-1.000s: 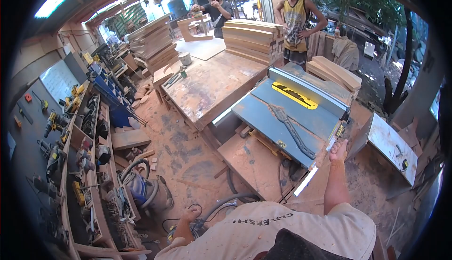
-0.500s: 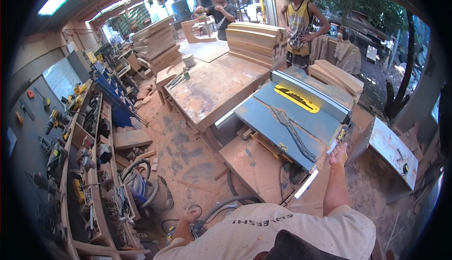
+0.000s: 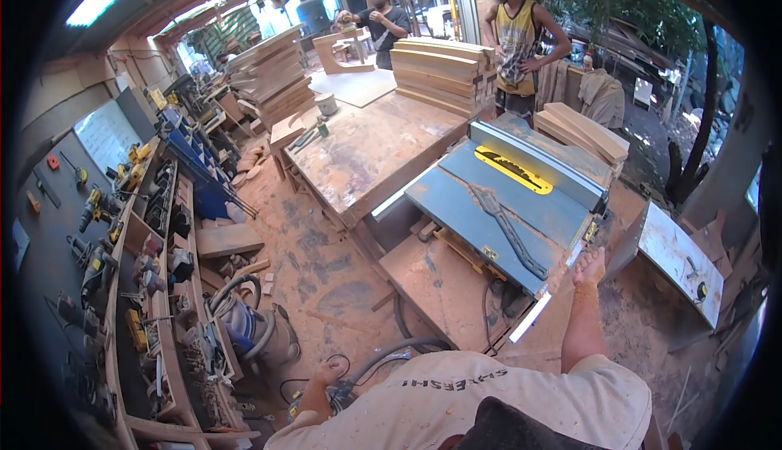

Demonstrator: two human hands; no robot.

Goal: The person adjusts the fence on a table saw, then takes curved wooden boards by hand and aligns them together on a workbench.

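Observation:
My right hand (image 3: 588, 266) is held out beside the near right corner of the table saw (image 3: 509, 214), its fingers apart with nothing in them. On the saw's grey-blue top lie a yellow blade insert (image 3: 513, 170) and a long dark push stick (image 3: 509, 234); a metal fence (image 3: 538, 169) crosses behind the insert. Low at my left side hangs my left hand (image 3: 329, 371), loosely open and holding nothing visible, near a black hose (image 3: 391, 352).
A dusty wooden workbench (image 3: 366, 157) adjoins the saw, with stacked boards (image 3: 440, 75) on it. Two people stand beyond. Shelves of tools (image 3: 155, 287) line the left, a vacuum (image 3: 244, 324) stands on the floor, and a tilted white-topped box (image 3: 680, 259) is at right.
My right hand has shifted slightly right, away from the saw's edge, and its fingers have spread. My left hand has barely moved. The whole view has shifted a little.

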